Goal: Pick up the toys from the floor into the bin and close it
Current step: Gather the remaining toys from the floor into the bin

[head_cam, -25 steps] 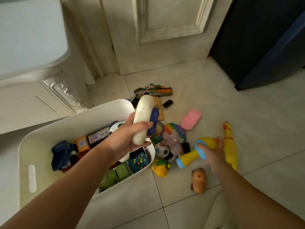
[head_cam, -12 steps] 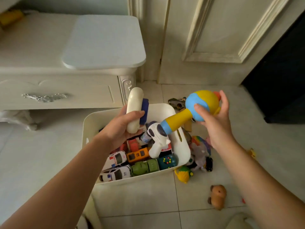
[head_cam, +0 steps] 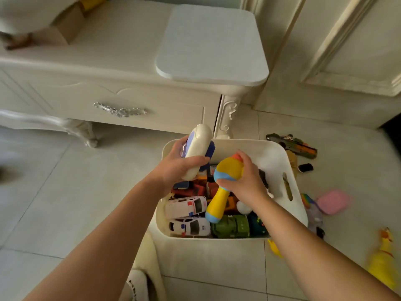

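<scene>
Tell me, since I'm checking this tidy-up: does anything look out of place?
Yes. Toys lie on the floor right of the bin: a toy gun, a pink case and a yellow rubber chicken. The lid sits on the cabinet, off the bin.

We see the tiled floor carrying the white bin; right of the bin lie a toy gun, pink case and yellow rubber chicken.

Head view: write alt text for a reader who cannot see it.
Two hands hold toys over an open white bin of toy cars: the left hand a cream toy, the right hand a yellow rattle. More toys lie on the floor to the right.
</scene>
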Demonstrator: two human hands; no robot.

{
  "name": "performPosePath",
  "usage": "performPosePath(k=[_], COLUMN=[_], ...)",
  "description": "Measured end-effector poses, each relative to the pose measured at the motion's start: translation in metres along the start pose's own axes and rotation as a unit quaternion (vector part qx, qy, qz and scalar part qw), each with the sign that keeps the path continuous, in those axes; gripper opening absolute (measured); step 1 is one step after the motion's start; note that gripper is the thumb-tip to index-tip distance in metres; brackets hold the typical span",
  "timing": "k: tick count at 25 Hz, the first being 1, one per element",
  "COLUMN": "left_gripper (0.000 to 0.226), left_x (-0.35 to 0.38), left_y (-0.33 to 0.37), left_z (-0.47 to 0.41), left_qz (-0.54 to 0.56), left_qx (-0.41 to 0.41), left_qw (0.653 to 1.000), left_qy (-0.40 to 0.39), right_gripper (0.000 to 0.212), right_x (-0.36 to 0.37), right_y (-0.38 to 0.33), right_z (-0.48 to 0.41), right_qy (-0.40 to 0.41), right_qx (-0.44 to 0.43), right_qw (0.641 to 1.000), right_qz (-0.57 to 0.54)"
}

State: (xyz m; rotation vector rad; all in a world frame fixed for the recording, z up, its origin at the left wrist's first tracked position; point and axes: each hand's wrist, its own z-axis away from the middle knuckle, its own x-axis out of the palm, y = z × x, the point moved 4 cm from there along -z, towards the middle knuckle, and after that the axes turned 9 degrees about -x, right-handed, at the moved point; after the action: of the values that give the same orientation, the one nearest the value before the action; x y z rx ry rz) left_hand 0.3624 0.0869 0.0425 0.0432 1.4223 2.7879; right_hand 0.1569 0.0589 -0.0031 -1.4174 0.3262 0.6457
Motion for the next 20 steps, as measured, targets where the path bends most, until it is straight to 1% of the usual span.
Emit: performPosePath(k=[3, 6, 8, 10, 12, 13, 14, 15, 16, 17, 18, 19, 20], left_gripper=[0.087, 0.097, 0.102, 0.103, 0.100, 0.098, 0.094, 0.088, 0.081, 0.079, 0.078, 0.078, 0.077], left_x=[-0.006, 0.005, 0.020, 0.038, 0.054, 0.063, 0.071, 0.077, 0.080, 0.082, 0.084, 0.084, 0.082], left_y=[-0.010, -0.029, -0.043, -0.053, -0.059, -0.062, -0.066, -0.069, -0.070, -0.071, -0.072, -0.073, -0.075], left_z=[-0.017, -0.041, -0.054, -0.064, -0.069, -0.071, -0.072, -0.073, -0.074, -0.075, -0.076, -0.077, -0.079], left_qz=[-0.068, -0.211, -0.283, -0.352, -0.433, -0.477, -0.524, -0.573, -0.616, -0.644, -0.651, -0.633, -0.577], left_qx=[-0.001, -0.013, -0.014, 0.009, 0.047, 0.069, 0.092, 0.119, 0.142, 0.158, 0.160, 0.144, 0.108], left_qw=[0.997, 0.976, 0.958, 0.935, 0.900, 0.876, 0.846, 0.809, 0.771, 0.744, 0.738, 0.758, 0.808], left_qy=[0.037, 0.061, 0.050, 0.050, 0.033, 0.006, -0.026, -0.055, -0.074, -0.082, -0.079, -0.067, -0.042], right_gripper=[0.100, 0.098, 0.095, 0.092, 0.092, 0.092, 0.092, 0.092, 0.091, 0.090, 0.090, 0.089, 0.087], right_x=[-0.015, -0.038, -0.053, -0.067, -0.079, -0.084, -0.086, -0.087, -0.088, -0.088, -0.088, -0.089, -0.089], right_y=[-0.010, -0.013, -0.011, -0.009, -0.005, -0.001, 0.002, 0.005, 0.007, 0.009, 0.011, 0.012, 0.012], right_z=[-0.021, -0.031, -0.033, -0.032, -0.029, -0.025, -0.022, -0.019, -0.016, -0.014, -0.012, -0.011, -0.009], right_qy=[0.013, 0.027, 0.002, -0.041, -0.059, -0.060, -0.059, -0.058, -0.056, -0.054, -0.053, -0.052, -0.052], right_qx=[-0.004, 0.000, 0.002, 0.006, 0.009, 0.010, 0.009, 0.009, 0.008, 0.009, 0.012, 0.016, 0.020], right_qw=[1.000, 1.000, 1.000, 0.999, 0.998, 0.998, 0.998, 0.998, 0.998, 0.998, 0.997, 0.997, 0.997], right_qz=[-0.010, -0.006, -0.015, -0.018, -0.020, -0.022, -0.026, -0.030, -0.035, -0.042, -0.047, -0.050, -0.052])
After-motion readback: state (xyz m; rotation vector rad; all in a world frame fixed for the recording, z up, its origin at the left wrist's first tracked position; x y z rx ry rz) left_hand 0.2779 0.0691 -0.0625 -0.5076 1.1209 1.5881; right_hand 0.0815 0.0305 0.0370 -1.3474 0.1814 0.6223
